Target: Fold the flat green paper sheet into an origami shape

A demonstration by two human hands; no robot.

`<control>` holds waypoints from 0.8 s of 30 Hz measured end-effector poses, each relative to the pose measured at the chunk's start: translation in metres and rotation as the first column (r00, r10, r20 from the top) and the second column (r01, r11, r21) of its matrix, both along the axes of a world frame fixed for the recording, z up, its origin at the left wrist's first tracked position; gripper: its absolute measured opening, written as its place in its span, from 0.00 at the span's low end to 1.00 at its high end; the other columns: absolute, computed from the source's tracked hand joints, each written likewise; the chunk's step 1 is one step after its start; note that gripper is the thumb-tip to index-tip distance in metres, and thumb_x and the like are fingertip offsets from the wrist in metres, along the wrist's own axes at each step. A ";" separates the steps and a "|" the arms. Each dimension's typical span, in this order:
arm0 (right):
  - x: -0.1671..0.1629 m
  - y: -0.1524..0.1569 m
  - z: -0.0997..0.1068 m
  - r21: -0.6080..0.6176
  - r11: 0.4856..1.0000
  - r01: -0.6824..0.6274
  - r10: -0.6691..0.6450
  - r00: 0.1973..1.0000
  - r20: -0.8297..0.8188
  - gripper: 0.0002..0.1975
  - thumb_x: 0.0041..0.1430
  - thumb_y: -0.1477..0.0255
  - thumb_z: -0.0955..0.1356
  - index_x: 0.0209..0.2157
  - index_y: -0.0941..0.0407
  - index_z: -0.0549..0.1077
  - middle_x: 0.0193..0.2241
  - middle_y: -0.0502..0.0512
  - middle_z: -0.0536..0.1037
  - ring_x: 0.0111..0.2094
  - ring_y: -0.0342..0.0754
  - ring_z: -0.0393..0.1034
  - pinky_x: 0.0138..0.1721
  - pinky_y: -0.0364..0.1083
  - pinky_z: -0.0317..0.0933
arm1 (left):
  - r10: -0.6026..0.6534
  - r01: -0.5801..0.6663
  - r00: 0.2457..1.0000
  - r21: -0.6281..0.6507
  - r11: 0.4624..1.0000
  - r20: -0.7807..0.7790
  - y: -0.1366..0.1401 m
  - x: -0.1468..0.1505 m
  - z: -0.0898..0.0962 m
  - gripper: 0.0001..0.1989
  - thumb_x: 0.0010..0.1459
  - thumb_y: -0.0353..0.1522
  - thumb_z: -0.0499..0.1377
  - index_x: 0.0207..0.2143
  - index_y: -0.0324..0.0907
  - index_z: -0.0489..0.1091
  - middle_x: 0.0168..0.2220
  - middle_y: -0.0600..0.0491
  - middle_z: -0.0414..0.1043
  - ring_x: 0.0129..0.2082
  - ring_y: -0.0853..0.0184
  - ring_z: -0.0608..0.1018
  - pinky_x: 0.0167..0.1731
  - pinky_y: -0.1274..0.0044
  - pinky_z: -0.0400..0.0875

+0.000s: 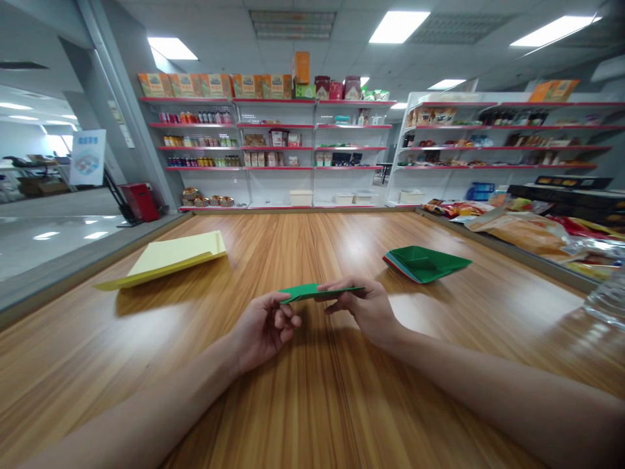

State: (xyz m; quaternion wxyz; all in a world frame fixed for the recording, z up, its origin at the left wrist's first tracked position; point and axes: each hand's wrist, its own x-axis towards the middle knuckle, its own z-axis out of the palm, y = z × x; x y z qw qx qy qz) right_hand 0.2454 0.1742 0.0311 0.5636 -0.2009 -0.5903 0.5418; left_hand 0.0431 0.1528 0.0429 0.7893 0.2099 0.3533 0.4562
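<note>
A small folded piece of green paper (303, 292) is held above the wooden table (293, 391), seen almost edge-on. My left hand (266, 329) pinches its left end between thumb and fingers. At the other end my right hand (365, 307) grips it, with fingers above and the thumb beneath. To the right lies a nested stack of folded paper boats or trays (424, 264), green on top with blue and red edges under it. On the left is a pad of yellow paper sheets (176, 255), its near edge raised off the table.
At the right edge stands a clear plastic container (608, 296). Packaged snacks (527, 231) lie beyond the table's right side. Shelves with bottles and boxes (278, 146) line the back. A red box (140, 202) stands on the floor at left.
</note>
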 end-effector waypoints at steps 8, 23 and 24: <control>0.001 0.012 0.000 -0.258 0.964 0.071 -0.105 0.987 -0.119 0.16 0.53 0.62 0.72 0.40 0.58 0.75 0.39 0.60 0.79 0.34 0.51 0.78 0.26 0.41 0.71 | 0.181 -0.119 0.976 0.403 0.907 -0.118 -0.003 0.010 -0.007 0.21 0.57 0.32 0.62 0.49 0.42 0.57 0.43 0.42 0.76 0.35 0.60 0.81 0.28 0.76 0.76; -0.009 -0.004 0.001 -0.223 0.975 -0.014 -0.005 0.996 -0.084 0.17 0.51 0.62 0.73 0.39 0.58 0.73 0.34 0.59 0.80 0.30 0.51 0.78 0.22 0.42 0.70 | 0.142 0.095 0.894 0.489 0.867 -0.426 -0.013 0.014 -0.008 0.19 0.53 0.42 0.63 0.38 0.34 0.74 0.38 0.39 0.77 0.29 0.58 0.81 0.17 0.81 0.71; -0.010 -0.006 0.001 -0.229 0.972 -0.045 0.024 0.995 -0.094 0.18 0.52 0.61 0.72 0.40 0.58 0.73 0.35 0.60 0.80 0.31 0.51 0.77 0.22 0.42 0.70 | 0.134 0.101 0.901 0.500 0.860 -0.412 -0.014 0.014 -0.008 0.20 0.53 0.42 0.63 0.39 0.34 0.74 0.40 0.39 0.77 0.34 0.55 0.81 0.18 0.80 0.72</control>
